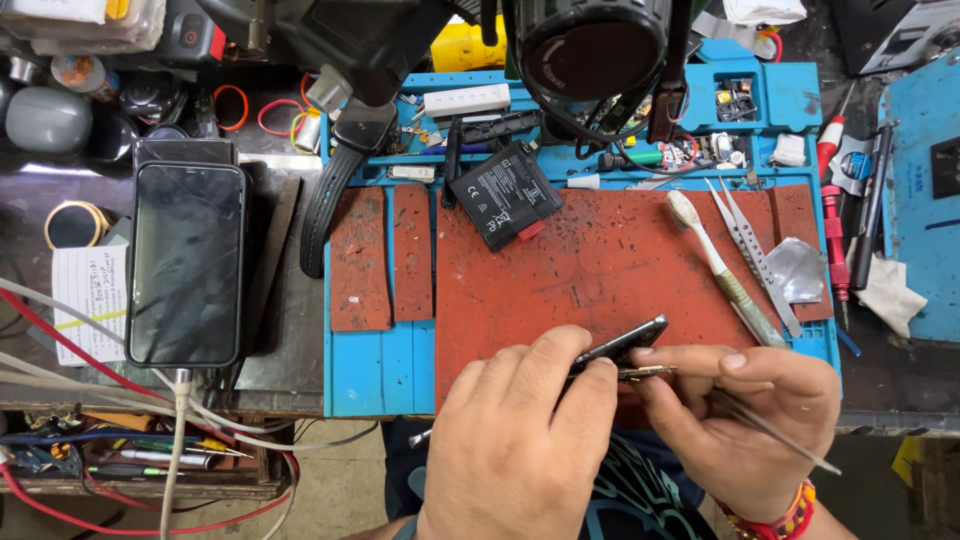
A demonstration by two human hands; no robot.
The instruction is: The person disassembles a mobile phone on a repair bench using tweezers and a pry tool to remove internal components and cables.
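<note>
My left hand (520, 440) grips a dark phone (625, 342) on edge at the near rim of the red work mat (600, 270). My right hand (745, 410) holds thin metal tweezers (770, 432), their tip touching the phone's edge between my two thumbs. A black phone battery (505, 195) lies at the mat's far side. Both hands sit close together, nearly touching.
A blue repair tray (380, 370) frames the mat. A toothbrush (715, 265), spare tweezers (750, 245) and a red screwdriver (832, 215) lie to the right. A second phone (187, 262) rests at the left with cables. A microscope head (590, 45) hangs above.
</note>
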